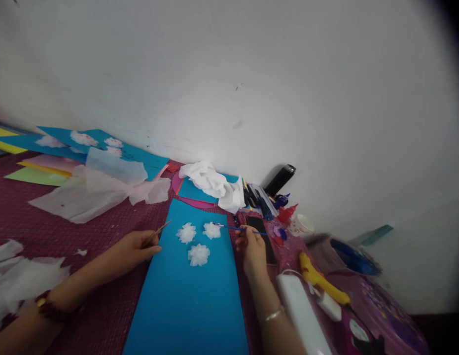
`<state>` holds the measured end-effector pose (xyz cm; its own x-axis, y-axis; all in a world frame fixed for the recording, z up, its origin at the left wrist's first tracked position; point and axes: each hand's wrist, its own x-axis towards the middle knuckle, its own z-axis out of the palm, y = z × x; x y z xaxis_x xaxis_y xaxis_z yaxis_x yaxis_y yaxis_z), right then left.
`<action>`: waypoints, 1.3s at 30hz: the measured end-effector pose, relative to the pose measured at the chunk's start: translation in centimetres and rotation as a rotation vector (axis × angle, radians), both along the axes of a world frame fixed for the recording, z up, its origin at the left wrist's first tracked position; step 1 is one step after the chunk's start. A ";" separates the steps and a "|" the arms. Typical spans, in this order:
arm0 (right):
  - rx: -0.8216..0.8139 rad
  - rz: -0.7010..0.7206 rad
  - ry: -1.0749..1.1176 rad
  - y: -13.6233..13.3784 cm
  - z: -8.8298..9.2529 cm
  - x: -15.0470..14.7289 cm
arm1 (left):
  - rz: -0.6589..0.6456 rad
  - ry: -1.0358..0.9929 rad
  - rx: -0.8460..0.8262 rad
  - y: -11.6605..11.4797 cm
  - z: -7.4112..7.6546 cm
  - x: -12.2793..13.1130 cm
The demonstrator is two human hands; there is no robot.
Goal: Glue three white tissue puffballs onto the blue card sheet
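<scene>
A long blue paper sheet (192, 305) lies before me with three white tissue-paper flowers on it: one at upper left (186, 232), one at upper right (212, 230) and one lower down (198, 255). My right hand (251, 246) grips a thin blue paintbrush (231, 227), its tip at the upper right flower. At the sheet's left edge, my left hand (138, 249) is closed on a thin wooden stick (162, 228) that points up and right. The stick's lower end is hidden in the fingers.
Behind lie crumpled white tissue (210, 181) and blue sheets with flowers (140, 162). Translucent tissue (88, 192) lies left. On the right are a dark phone-like slab (257, 224), red paint bottle (287, 213), paper cup (302, 225), yellow glue gun (321, 281) and white power strip (301, 315).
</scene>
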<state>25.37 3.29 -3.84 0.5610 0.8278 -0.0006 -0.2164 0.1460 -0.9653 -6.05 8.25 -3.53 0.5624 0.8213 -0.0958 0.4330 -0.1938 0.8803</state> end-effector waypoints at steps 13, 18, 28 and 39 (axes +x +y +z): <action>0.010 0.038 0.044 -0.1 0.1 -0.3 | 0.007 -0.005 -0.023 0.0 -0.1 0.0; -0.011 0.068 0.043 -0.1 -0.1 -0.5 | 0.010 0.007 -0.015 -0.1 0.0 0.0; -0.004 0.094 -0.220 -0.5 0.4 -1.2 | 0.016 0.004 -0.007 0.1 -0.5 0.0; 0.022 0.096 -0.231 -0.8 1.0 -0.9 | 0.016 -0.004 -0.020 -0.1 0.0 0.1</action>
<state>24.50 2.51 -2.84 0.4631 0.8756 0.1373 -0.0045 0.1572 -0.9876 -5.92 8.20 -3.49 0.5500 0.8279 -0.1099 0.4326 -0.1698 0.8854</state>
